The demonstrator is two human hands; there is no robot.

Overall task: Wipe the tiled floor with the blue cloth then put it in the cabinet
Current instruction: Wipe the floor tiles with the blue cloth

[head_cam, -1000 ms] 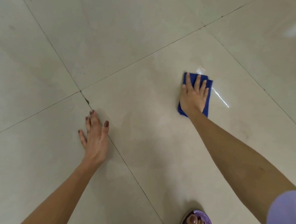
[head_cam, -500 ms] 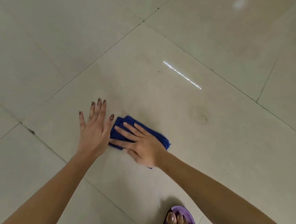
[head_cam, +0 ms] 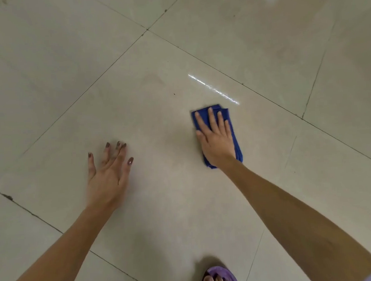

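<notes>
A folded blue cloth [head_cam: 233, 124] lies flat on the beige tiled floor [head_cam: 161, 111], right of centre. My right hand [head_cam: 216, 138] presses down on it with the palm flat and the fingers spread, covering most of the cloth. My left hand [head_cam: 108, 173] rests flat on the same large tile, well to the left of the cloth, fingers apart, holding nothing. No cabinet is in view.
Dark grout lines [head_cam: 102, 78] cross the floor diagonally. A bright light streak [head_cam: 214, 88] reflects on the tile just beyond the cloth. My foot in a purple sandal [head_cam: 219, 279] stands at the bottom edge, near the right arm.
My right hand has slid the cloth to the right, away from my left hand, which it was nearly touching half a second ago. The left hand has stayed planted.
</notes>
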